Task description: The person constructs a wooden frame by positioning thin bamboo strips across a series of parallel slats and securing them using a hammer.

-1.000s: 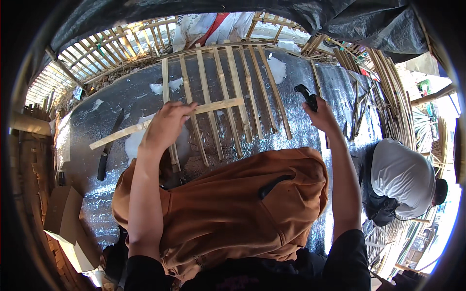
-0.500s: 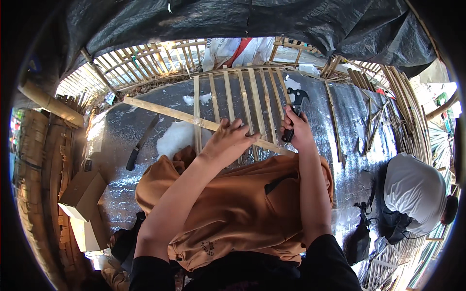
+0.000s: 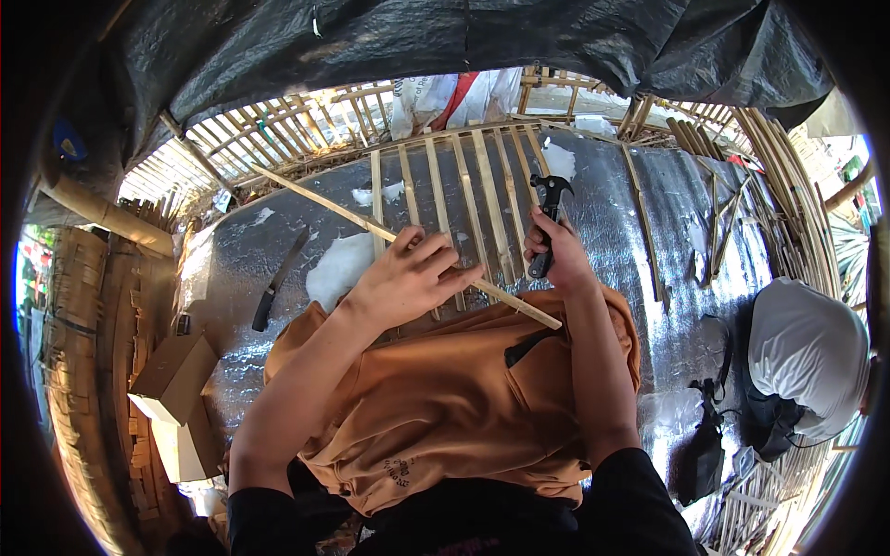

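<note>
My left hand (image 3: 408, 278) is closed around a long thin bamboo slat (image 3: 324, 209), which slants from the far left down toward my lap. In my right hand (image 3: 564, 252) is a black claw hammer (image 3: 554, 188), held by its handle with the head up. Beyond both hands lies a rack of parallel bamboo strips (image 3: 487, 181), joined to a crosspiece at the far edge. The held slat passes over the rack's left strips. Draped across my lap is a brown garment (image 3: 445, 398), with the slat's near end above it.
A knife (image 3: 279, 282) with a dark handle lies left on the silver sheet (image 3: 598, 208), near white scraps (image 3: 339, 267). An open cardboard box (image 3: 176, 385) stands at left. At right are a black bag (image 3: 702, 454), a white rounded bundle (image 3: 807, 347) and loose bamboo strips (image 3: 640, 222).
The slat has turned in my left hand so that its narrow edge shows, and it slopes more steeply. My right hand and the hammer have shifted slightly left.
</note>
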Demonstrator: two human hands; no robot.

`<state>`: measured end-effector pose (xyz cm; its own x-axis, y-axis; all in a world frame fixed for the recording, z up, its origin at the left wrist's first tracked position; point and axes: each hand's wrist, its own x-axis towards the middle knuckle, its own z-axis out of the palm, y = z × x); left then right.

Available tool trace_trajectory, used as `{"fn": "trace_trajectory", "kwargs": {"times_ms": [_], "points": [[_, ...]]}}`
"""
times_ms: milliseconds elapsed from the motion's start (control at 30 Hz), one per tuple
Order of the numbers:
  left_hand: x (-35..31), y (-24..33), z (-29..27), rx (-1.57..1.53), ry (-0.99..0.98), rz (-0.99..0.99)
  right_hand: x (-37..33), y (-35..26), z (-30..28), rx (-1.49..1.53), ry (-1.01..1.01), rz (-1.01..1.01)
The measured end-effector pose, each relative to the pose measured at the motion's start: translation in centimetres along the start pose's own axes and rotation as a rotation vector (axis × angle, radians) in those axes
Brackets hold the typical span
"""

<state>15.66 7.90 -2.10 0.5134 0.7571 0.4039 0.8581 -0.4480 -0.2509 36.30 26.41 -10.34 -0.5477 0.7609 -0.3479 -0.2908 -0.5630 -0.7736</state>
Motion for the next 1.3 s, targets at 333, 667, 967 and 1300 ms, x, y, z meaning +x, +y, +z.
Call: {"fn": "trace_trajectory", "kwargs": {"times_ms": [333, 667, 967, 1300], "points": [[-2.7, 0.8, 2.6, 0.096, 0.184, -0.06, -0.3, 0.5, 0.8, -0.25, -0.157, 0.023], [-6.9, -1.3, 3.5, 0.171, 0.165, -0.195, -2.7, 1.5, 2.6, -0.606, -0.474, 0.07], [-8.3, -1.8, 4.4, 0.221, 0.149, -0.292, -1.6, 3.2, 3.1, -0.545, -0.452, 0.078], [-8.6, -1.5, 4.7, 0.194, 0.241, -0.421, -2.1, 2.7, 3.8, -0.763, -0.618, 0.099]]}}
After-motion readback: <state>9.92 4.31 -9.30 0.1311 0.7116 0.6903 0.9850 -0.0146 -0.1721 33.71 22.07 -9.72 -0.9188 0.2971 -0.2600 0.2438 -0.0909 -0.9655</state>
